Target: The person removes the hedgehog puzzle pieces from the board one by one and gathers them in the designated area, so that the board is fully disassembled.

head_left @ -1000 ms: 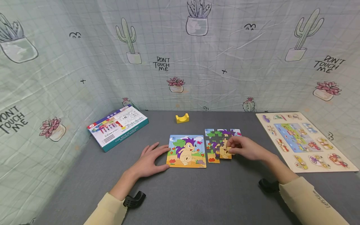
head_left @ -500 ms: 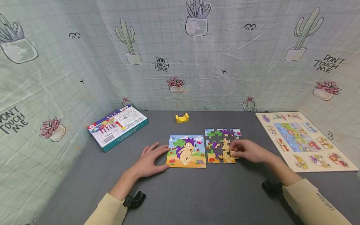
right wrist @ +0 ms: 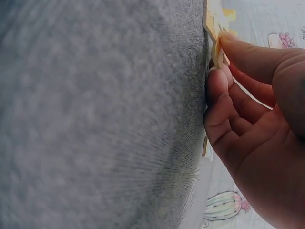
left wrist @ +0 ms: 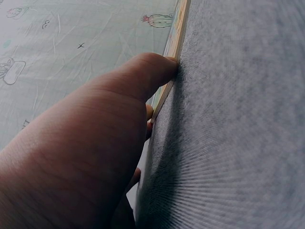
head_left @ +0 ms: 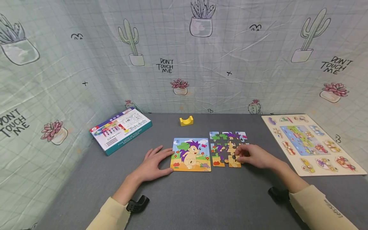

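In the head view a square hedgehog puzzle board (head_left: 190, 155) lies flat on the grey table. Relaxed, spread fingers of my left hand (head_left: 153, 163) rest against its left edge. In the left wrist view the thumb touches the side of the board (left wrist: 180, 36). Loose jigsaw pieces (head_left: 219, 148), laid out in rows, sit just right of the board. With thumb and fingertips my right hand (head_left: 254, 156) pinches a tan and orange jigsaw piece (head_left: 234, 161) at the lower row. That piece (right wrist: 219, 53) is tilted in the right wrist view; my fingers hide part of it.
A yellow curved block (head_left: 186, 121) stands behind the puzzle board. At the left lies a flat box (head_left: 120, 129) with a teal side. A large wooden picture board (head_left: 313, 143) lies at the right, near my right forearm. A patterned cloth (head_left: 201, 80) hangs behind the table.
The right hand has shifted slightly right and toward me with the pinched jigsaw piece, leaving it beside the lower-row pieces. The left hand and the hedgehog board have stayed put.
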